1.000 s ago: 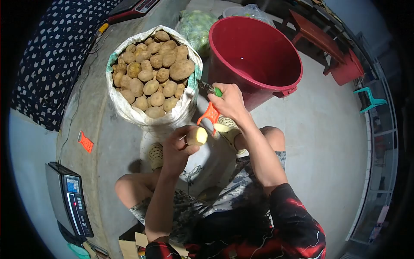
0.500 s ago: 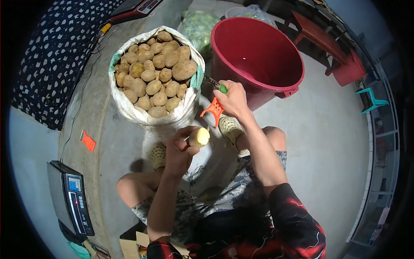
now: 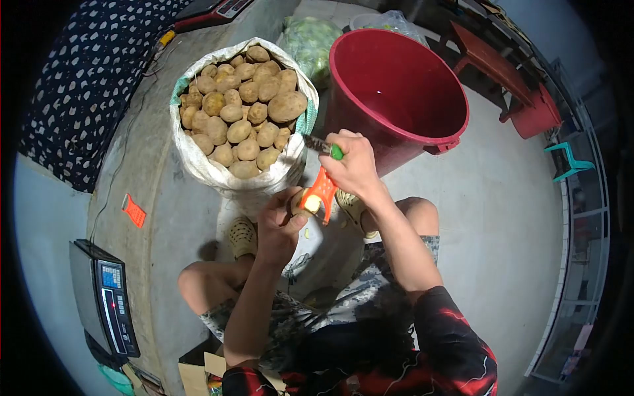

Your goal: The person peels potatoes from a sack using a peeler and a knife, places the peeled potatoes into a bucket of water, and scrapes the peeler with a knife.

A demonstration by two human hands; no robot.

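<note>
Where the potato (image 3: 312,203) is: mid-scene, held up by the left hand (image 3: 277,221), on the near side of the sack (image 3: 203,164); pale flesh is exposed at its right end.

Left-hand grip: the potato's left part is grasped pretty snugly between fingers and thumb, so no slack can be seen there.

Right-hand grip: the orange peeler (image 3: 322,185) is clutched in the right hand (image 3: 354,162), and out of the same fist a green-handled knife (image 3: 337,152) is poked, its dark blade aimed left toward the sack.

Peeler vs potato: the peeler's near end is lined up right over the bared flesh; whether the skin is actually being bitten into can't be told from this angle.

Scraps: a pale peel bit (image 3: 306,233) can be spotted below the hands, near the shoes.

Sack: white, with green patches at the edge, and filled right up with unpeeled potatoes (image 3: 231,113); it's placed far and a bit left.

Red tub (image 3: 396,79): stood just right of the sack, at the far side, open top up.

Left ledge (image 3: 158,132): a second orange peeler (image 3: 135,211) is left lying on it, with a digital scale (image 3: 112,277) set nearer.

Far right: a teal stool (image 3: 569,163) is parked well apart from everything else.
</note>
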